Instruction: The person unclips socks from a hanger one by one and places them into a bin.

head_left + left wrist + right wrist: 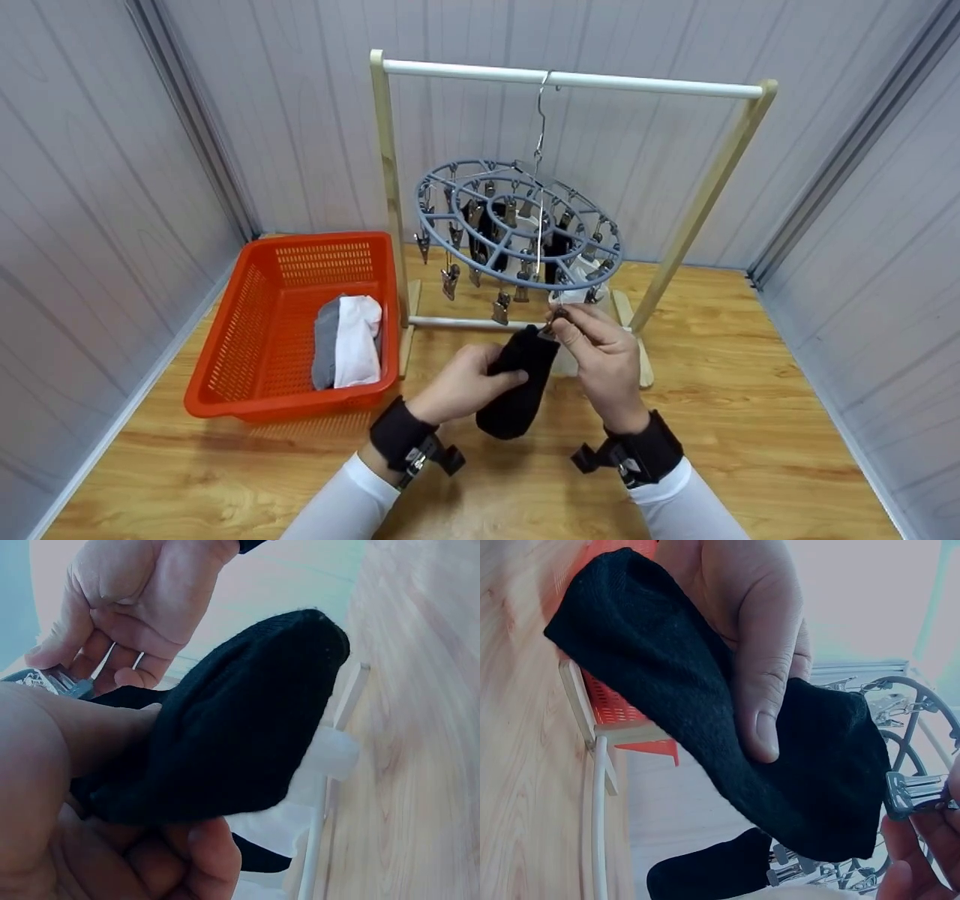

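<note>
A black sock [517, 382] hangs toe down in front of the round hanger. My left hand [469, 382] pinches it between thumb and fingers, the thumb lying across the fabric in the right wrist view. With thumb and fingertips my right hand [606, 356] grips a metal clip [915, 793] on the hanger's near side. The clip's jaws are right at the sock's top edge. Above both hands, the grey-blue round hanger [491, 261] tilts down toward them, with several metal clips dangling from its rings.
An orange basket [225, 330] at the left holds a white sock [357, 341] and a grey one [325, 345]. The hanger's hook is over the white bar [465, 70] of a wooden-legged rack. Black [705, 870] and white pieces hang from the hanger's far side.
</note>
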Demonstrator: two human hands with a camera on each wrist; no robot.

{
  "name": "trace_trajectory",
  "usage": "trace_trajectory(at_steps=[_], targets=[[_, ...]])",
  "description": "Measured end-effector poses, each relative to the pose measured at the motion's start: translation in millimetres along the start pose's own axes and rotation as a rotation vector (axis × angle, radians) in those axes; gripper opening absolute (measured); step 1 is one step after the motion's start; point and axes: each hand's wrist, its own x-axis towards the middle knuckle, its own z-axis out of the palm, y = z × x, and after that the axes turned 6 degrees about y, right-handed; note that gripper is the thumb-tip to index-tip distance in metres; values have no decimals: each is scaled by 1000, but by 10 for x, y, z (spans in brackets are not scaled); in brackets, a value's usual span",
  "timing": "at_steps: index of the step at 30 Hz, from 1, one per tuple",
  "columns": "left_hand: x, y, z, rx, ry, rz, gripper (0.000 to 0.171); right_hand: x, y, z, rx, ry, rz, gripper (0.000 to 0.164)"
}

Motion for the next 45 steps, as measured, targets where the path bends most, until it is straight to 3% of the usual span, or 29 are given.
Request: trace_trajectory(at_steps=[10, 17, 24, 31, 35, 40, 45], targets=[[14, -68, -27, -17, 6, -37, 20, -11, -9, 10, -49, 11, -17, 22], [19, -70, -45, -1, 10, -45, 20, -10, -23, 28, -63, 81, -28, 26], [16, -34, -75, 19, 12, -45, 17, -6, -36, 13, -166, 121, -208, 39], [0, 7, -154, 30, 19, -25, 17, 36, -45, -18, -305, 195, -452, 35], [-5, 28, -232, 50, 40, -21, 17, 93, -16, -27, -355, 233, -562, 55], [-8, 59, -337, 79, 81, -16, 22, 137, 17, -41, -410, 212, -578, 67], [-27, 89, -463, 69, 124, -18, 23, 140, 35, -62, -450, 154, -529, 64]])
